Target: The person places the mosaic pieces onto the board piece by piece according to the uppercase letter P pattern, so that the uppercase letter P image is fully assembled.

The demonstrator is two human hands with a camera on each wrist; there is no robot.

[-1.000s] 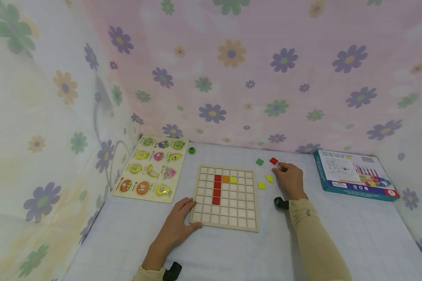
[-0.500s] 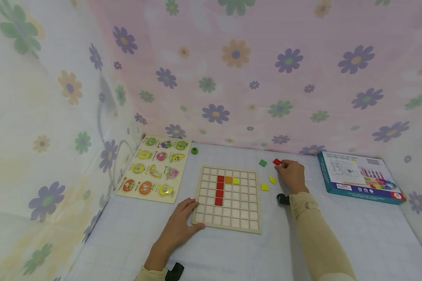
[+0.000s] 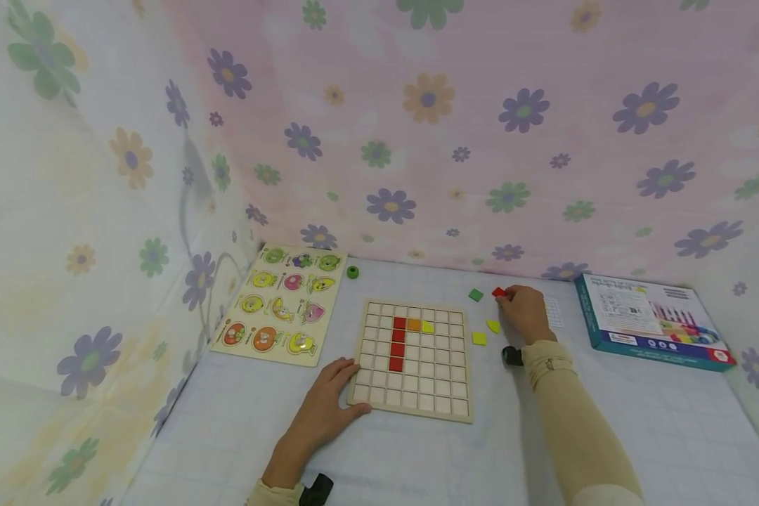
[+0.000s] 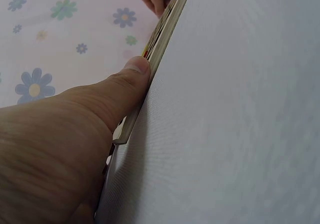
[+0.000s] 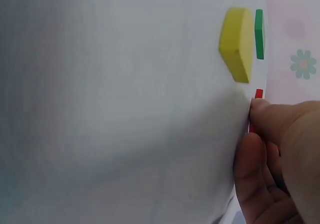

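Note:
A wooden grid board (image 3: 439, 383) lies on the table with three red tiles in a column, then an orange and a yellow tile at its top. My left hand (image 3: 344, 390) rests flat on the board's near-left corner, its thumb (image 4: 132, 73) pressed against the board edge (image 4: 165, 28). My right hand (image 3: 504, 295) is right of the board's far corner and pinches a red tile (image 3: 497, 292) lying on the table; in the right wrist view the red tile (image 5: 258, 93) shows at my fingertips (image 5: 257, 116).
A green tile (image 3: 476, 295) and two yellow tiles (image 3: 478, 338) (image 3: 493, 325) lie loose near the right hand. A fruit peg puzzle (image 3: 278, 306) and a green peg (image 3: 352, 272) are at the left. A blue box (image 3: 651, 322) sits at the right. Flowered cloth walls enclose the table.
My right hand has reached a little farther away from me, and its fingertips have closed on the red tile. The left hand has stayed on the board corner.

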